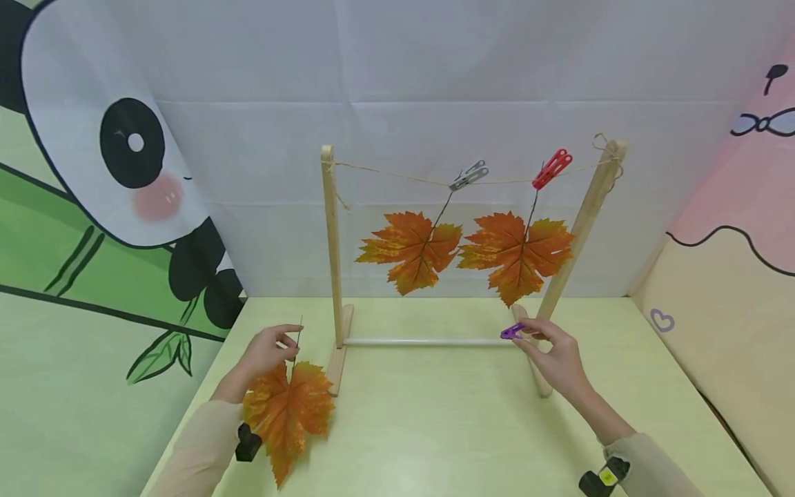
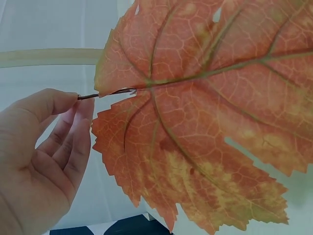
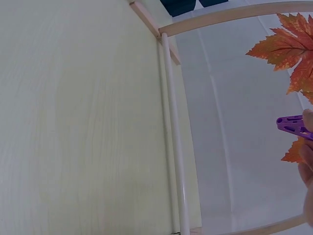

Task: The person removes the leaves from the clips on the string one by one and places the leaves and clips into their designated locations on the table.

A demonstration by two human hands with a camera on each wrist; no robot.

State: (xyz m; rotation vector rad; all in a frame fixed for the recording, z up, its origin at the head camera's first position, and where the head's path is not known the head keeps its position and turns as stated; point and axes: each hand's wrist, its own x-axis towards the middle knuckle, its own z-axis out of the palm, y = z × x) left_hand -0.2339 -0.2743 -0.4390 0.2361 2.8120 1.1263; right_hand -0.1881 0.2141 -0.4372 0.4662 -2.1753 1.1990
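Your leaf (image 1: 288,421) hangs at the near left, close to the left post (image 1: 332,241), its stem (image 2: 89,97) pinched between your left hand's (image 1: 270,352) thumb and fingers; a slack pinch on something so thin could let it twist or slip. Nearer the right post (image 1: 584,228), your right hand (image 1: 555,359) pinches the purple clip (image 1: 511,332), which could spring away if squeezed off-centre. Beyond, the string (image 1: 391,174) bears two hung leaves (image 1: 415,252), and a knock there could set both swinging.

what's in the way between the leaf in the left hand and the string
From the head view, the left post stands between the leaf and the bare left stretch of string; passing in front of it looks possible.
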